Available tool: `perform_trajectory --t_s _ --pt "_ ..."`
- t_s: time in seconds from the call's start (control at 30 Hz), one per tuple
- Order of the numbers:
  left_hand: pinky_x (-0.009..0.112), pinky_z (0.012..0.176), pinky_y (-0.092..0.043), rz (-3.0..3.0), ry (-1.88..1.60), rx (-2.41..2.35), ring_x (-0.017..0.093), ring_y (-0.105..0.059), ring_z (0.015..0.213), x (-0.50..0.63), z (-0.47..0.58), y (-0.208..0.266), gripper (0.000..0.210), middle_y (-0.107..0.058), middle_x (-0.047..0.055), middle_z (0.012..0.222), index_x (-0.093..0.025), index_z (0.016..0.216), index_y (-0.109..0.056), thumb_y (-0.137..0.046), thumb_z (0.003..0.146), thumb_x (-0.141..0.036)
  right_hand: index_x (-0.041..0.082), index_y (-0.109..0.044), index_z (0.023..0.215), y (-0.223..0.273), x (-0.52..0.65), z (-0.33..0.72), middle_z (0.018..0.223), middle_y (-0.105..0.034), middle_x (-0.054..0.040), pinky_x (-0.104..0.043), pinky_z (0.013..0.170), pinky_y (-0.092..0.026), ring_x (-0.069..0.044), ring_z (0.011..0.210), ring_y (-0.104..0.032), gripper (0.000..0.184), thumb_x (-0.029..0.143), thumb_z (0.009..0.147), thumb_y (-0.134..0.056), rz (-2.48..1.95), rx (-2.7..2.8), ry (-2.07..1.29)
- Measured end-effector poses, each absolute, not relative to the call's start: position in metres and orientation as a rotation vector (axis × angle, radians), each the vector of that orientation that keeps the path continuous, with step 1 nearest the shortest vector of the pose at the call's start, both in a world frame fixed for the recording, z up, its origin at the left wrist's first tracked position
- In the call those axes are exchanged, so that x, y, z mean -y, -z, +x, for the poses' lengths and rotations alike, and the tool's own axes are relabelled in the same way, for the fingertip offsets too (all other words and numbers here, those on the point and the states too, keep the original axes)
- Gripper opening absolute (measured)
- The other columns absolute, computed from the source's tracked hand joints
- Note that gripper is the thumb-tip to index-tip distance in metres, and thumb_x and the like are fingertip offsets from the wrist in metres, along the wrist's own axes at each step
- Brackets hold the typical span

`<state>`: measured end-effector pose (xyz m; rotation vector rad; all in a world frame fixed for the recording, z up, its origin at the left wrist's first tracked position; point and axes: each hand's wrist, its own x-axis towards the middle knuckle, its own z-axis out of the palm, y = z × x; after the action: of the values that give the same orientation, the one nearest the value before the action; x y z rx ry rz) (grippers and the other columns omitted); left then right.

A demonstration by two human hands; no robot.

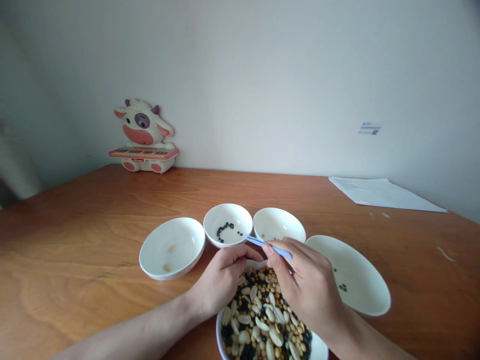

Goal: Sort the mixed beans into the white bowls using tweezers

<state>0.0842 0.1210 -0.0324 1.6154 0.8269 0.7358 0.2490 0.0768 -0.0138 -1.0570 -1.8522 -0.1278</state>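
My right hand pinches blue tweezers, their tips over the near right side of a small white bowl. Black beans lie in that bowl in a curved line, with a dark bean right at the tweezer tips. My left hand is closed on the far rim of a large bowl close to me. Peanuts, yellowish beans and black beans are mixed in it. Part of its right side is hidden by my right hand.
Left stands a white bowl with two pale brown pieces. Another white bowl holds a few light pieces, partly behind my right hand. An oval white dish at right has several small greenish beans. Farther back are a cow toy keyboard and papers.
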Motion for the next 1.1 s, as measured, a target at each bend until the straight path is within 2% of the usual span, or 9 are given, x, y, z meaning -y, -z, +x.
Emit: perform_trajectory --t_s 0.3,0.53,0.9,1.1 --pt "0.035 0.097 -0.041 1.635 -0.732 -0.843 0.025 -0.061 0.102 -0.121 0.083 0.031 0.026 -0.071 0.008 0.100 -0.014 0.091 -0.070 -0.045 0.083 -0.018 0.013 -0.064 0.085 0.013 -0.075 0.249 0.070 -0.065 -0.0045 -0.027 0.061 -0.047 -0.015 0.063 -0.060 0.014 0.010 0.091 -0.052 -1.032 1.813 0.122" --pt "0.032 0.090 -0.043 1.594 -0.681 -0.881 0.023 -0.061 0.095 -0.119 0.082 0.030 0.027 -0.072 0.006 0.093 -0.012 0.093 -0.070 -0.046 0.084 -0.018 0.012 -0.061 0.079 0.005 -0.062 0.257 0.063 -0.057 -0.0040 -0.028 0.056 -0.041 -0.014 0.057 -0.051 0.015 0.003 0.084 -0.050 -0.866 1.877 0.065" --pt "0.030 0.087 -0.042 1.627 -0.669 -0.914 0.022 -0.060 0.094 -0.122 0.081 0.033 0.028 -0.071 0.005 0.095 -0.014 0.096 -0.071 -0.046 0.085 -0.021 0.015 -0.053 0.068 0.009 -0.063 0.259 0.059 -0.050 -0.0018 -0.028 0.052 -0.034 -0.013 0.053 -0.046 0.020 0.008 0.086 -0.047 -0.889 1.990 -0.017" --pt "0.033 0.090 -0.043 1.623 -0.669 -0.892 0.024 -0.061 0.098 -0.121 0.081 0.032 0.029 -0.072 0.008 0.098 -0.012 0.096 -0.072 -0.047 0.084 -0.021 0.014 -0.056 0.071 0.017 -0.065 0.257 0.063 -0.055 -0.0028 -0.029 0.055 -0.036 -0.014 0.057 -0.050 0.021 0.010 0.089 -0.046 -0.943 2.097 -0.058"
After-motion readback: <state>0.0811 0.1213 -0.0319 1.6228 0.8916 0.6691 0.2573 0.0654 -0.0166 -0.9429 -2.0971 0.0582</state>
